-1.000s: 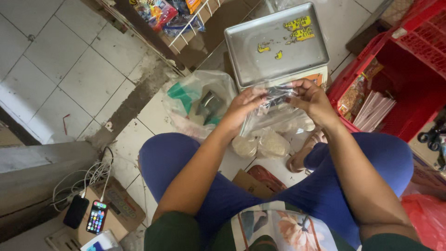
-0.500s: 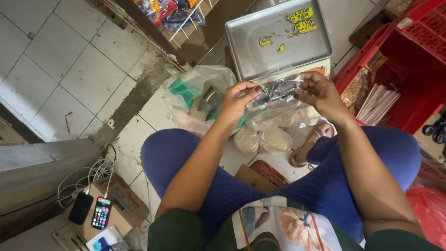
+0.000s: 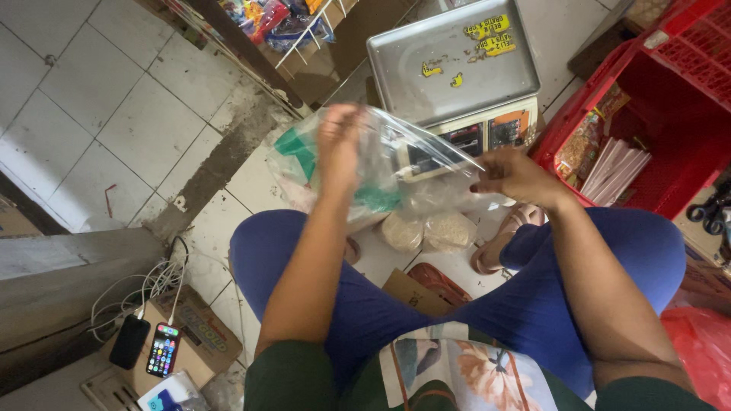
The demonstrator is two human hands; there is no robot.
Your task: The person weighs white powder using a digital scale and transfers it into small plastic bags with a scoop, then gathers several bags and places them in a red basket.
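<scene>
At the far left, two phones (image 3: 148, 346) lie on a cardboard box (image 3: 199, 346) with white cables (image 3: 126, 293) trailing off. The left hand (image 3: 339, 148) sits inside a clear plastic bag (image 3: 415, 164), fingers together, pressing it open. The bag hangs above the knees, in front of a digital scale (image 3: 457, 65) with a steel tray. Below it rest two small filled bags (image 3: 430, 230). The right hand (image 3: 518, 176) pinches the bag's edge. A red crate (image 3: 670, 99) stands rightmost.
</scene>
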